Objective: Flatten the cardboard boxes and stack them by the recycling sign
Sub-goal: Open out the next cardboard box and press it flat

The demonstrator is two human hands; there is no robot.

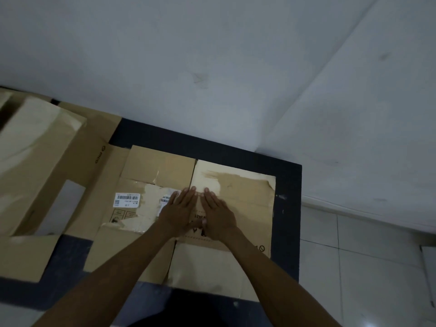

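Note:
A flattened brown cardboard box [245,192] lies on a dark mat [286,208] in front of me, with torn tape strips and a white barcode label [127,198] on its left panel. My left hand [179,210] and my right hand [218,213] press down side by side on its middle, palms flat and fingers straight. To the left lies a bigger cardboard box [40,161], partly folded with flaps spread out. No recycling sign shows in this view.
A pale wall [212,55] rises right behind the mat and turns a corner at the right. White floor tiles [354,267] run along the right side. The mat's near edge is by my legs.

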